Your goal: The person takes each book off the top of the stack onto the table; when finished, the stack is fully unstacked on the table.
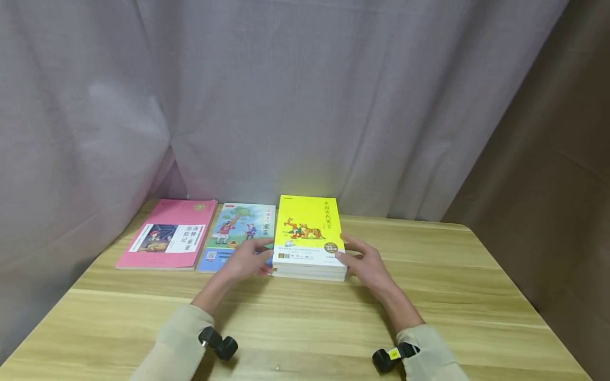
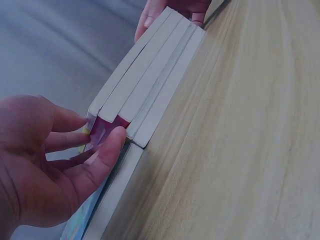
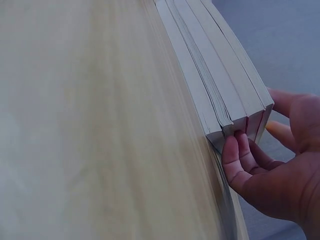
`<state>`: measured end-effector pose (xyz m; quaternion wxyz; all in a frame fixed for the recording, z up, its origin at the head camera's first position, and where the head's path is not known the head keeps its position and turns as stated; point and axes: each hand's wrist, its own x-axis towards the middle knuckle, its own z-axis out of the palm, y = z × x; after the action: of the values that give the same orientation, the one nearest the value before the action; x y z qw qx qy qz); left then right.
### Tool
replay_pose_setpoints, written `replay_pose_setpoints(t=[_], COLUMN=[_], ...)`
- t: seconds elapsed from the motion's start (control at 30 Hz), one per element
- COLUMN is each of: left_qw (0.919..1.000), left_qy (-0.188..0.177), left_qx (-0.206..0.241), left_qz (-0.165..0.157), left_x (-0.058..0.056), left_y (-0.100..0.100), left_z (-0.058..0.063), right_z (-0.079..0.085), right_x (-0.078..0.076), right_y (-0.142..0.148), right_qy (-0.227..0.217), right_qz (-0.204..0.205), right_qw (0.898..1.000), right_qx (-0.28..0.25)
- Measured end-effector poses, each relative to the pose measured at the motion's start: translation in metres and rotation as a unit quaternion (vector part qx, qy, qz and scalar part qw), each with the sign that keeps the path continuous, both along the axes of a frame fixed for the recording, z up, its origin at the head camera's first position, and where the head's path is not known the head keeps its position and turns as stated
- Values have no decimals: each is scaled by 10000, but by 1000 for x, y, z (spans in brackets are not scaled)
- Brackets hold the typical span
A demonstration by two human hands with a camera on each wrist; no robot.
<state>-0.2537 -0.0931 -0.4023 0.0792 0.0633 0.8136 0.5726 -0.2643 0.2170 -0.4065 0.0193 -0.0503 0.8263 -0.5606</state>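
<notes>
A stack of several books, topped by a yellow-covered book, stands on the wooden table between the two hands. My left hand grips the stack's left side, fingers bent against the book edges. On the other side my right hand holds the stack, its thumb near the front corner of the top book and its fingers against the lower ones. The page edges face me, and purple shows on a middle book's side. Under my left hand lies a blue picture-covered book, partly hidden.
A pink book lies flat at the left, beside the blue one. Behind the table's back edge hangs a grey curtain. Table surface extends to the right and in front. A black wrist camera sits on each sleeve.
</notes>
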Motion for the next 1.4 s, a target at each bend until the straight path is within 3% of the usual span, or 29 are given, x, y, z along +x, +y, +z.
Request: replay_pose_setpoints(t=[0.33,0.57,0.7,0.83,1.4], left_qw=[9994,9999,9999,9997,9996], left_qy=[-81,-73,-125,-176,-35], left_qx=[334,126,-21,-141,-288], left_qz=[-91,-24,-8,23,-44], left_x=[-4,-5,-5,-5,-8], left_y=[1,7,9,11,9], left_z=[-2,-4,-3,-1,-4], right_z=[6,7,12,15,6], right_x=[2,3,5,6,0], right_y=[4,14,25,29,25], right_qy=[-98,-214,-456,-718,-757], right_qz=[63,166,536,770,451], right_qw=[9999,9993,9966,9943,9949], right_qx=[18,261,438,184,-486])
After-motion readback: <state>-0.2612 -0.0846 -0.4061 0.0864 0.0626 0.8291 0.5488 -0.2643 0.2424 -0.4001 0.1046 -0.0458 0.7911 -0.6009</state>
